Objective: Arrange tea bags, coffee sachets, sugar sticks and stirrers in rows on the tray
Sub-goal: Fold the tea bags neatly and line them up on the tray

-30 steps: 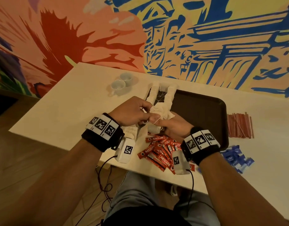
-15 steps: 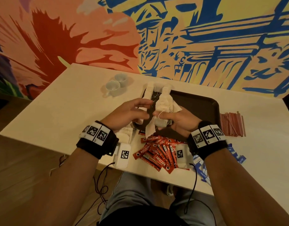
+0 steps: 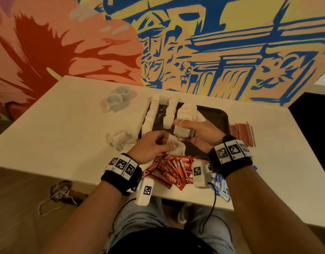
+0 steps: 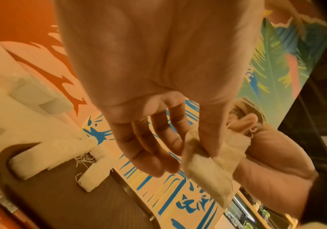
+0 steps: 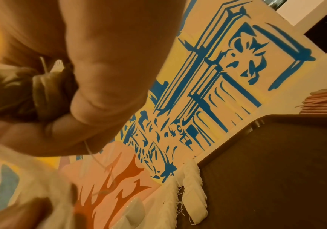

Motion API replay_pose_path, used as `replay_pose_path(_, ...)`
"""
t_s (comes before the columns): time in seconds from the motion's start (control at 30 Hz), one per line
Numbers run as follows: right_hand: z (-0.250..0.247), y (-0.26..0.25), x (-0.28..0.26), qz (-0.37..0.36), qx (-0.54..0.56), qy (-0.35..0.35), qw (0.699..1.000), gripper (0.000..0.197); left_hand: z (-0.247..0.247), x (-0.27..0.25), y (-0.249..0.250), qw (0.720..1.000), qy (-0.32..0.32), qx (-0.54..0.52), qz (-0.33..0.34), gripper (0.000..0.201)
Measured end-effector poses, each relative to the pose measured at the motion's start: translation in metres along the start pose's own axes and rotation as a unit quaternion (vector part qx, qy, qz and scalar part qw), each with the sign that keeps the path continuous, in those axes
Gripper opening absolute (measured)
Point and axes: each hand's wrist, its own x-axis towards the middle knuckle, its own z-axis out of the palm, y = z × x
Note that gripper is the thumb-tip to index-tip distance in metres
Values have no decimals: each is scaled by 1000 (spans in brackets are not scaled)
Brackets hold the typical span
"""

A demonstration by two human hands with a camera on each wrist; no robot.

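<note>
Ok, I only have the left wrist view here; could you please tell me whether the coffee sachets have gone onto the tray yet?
Observer: Not yet. The coffee sachets lie in a loose pile on the table, in front of the tray.
Operator: Thank you. And where are the stirrers?
Observer: The red stirrers lie in a bundle on the table, to the right of the tray.
Operator: Are any tea bags still off the tray?
Observer: Yes. A loose heap of tea bags lies on the table left of the tray, and the right hand grips a bunch more.
</note>
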Motion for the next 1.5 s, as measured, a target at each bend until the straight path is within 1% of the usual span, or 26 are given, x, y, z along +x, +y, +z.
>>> replay_pose_path(0.07, -3, -4, -6, -5, 11, 22, 1000, 16, -1, -5, 0, 999, -7, -38, 1, 46)
replay_pose_path(0.1, -6, -5, -8, -5, 20, 37, 999, 12, -1, -8, 2, 999, -14, -43, 1, 49)
replay_pose_path(0.2, -15, -9, -11, -6, 57, 65, 996, 13, -4, -13, 2, 997, -29, -67, -17, 27)
replay_pose_path(0.3, -25, -11, -12, -10, 81, 67, 994, 15, -9, -18, 0, 993, -44, -103, -40, 29)
replay_pose_path(0.37, -32, -12, -12, -15, 102, 64, 993, 14, -13, -20, -2, 993, -38, -100, -51, 29)
replay_pose_path(0.5, -46, -18, -9, -33, 127, 63, 989, 9, -22, -22, -8, 994, 8, -82, -70, 24)
replay_pose_path(0.57, -55, -20, -7, -38, 155, 84, 984, 7, -28, -22, -11, 993, 35, -77, -85, 22)
replay_pose_path(0.67, -67, -22, -4, -40, 191, 105, 975, 11, -36, -19, -17, 990, 91, -58, -95, 16)
replay_pose_path(0.73, -71, -20, 1, -36, 180, 101, 978, 17, -38, -15, -18, 987, 127, -38, -92, 17)
replay_pose_path(0.8, -72, -15, 8, -29, 163, 89, 982, 24, -38, -8, -16, 983, 154, -47, -89, 19)
replay_pose_path(0.87, -72, -9, 15, -26, 140, 63, 988, 31, -34, 0, -10, 979, 166, -83, -86, 20)
replay_pose_path(0.93, -70, -2, 21, -15, 104, 39, 994, 35, -27, 8, 0, 975, 160, -126, -86, 22)
replay_pose_path(1.03, -63, 9, 29, 17, 40, 33, 999, 27, -20, 26, 12, 974, 139, -162, -78, 22)
replay_pose_path(1.2, -54, 15, 43, 67, 18, 22, 997, 26, -18, 56, 26, 973, 110, -186, -75, 15)
replay_pose_path(1.27, -54, 12, 50, 63, -13, 9, 998, 21, -21, 67, 31, 974, 99, -187, -78, 16)
replay_pose_path(1.33, -55, 9, 58, 50, -39, 15, 998, 12, -23, 78, 34, 974, 104, -180, -84, 13)
replay_pose_path(1.4, -59, 4, 67, 39, -64, 32, 997, 10, -27, 86, 37, 973, 109, -181, -89, 8)
replay_pose_path(1.5, -64, -3, 77, 21, -99, 25, 995, 9, -36, 99, 36, 983, 101, -139, -70, 11)
